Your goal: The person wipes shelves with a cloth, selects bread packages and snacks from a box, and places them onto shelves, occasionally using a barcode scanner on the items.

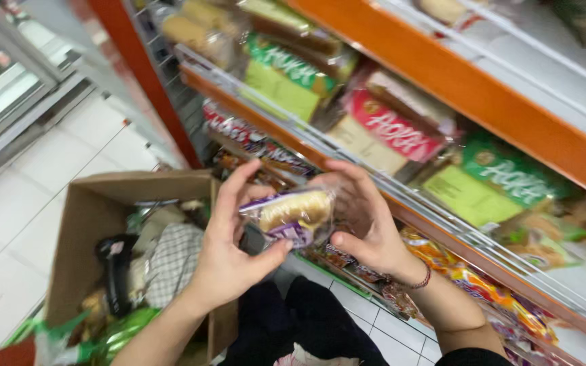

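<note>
Both our hands, left (228, 254) and right (364, 224), were wrapped around a purple-wrapped bun (293, 215), held between them just in front of the orange shelf (442, 74), cardboard box (96, 210) off left. Looked like mid-stocking; next it'd need a free slot.

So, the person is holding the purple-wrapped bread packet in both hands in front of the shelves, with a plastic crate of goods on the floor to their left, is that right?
Not quite: the head view shows a brown cardboard box, not a plastic crate. Otherwise yes, the left hand and right hand hold the purple-wrapped bread packet in front of the orange shelves.
</note>
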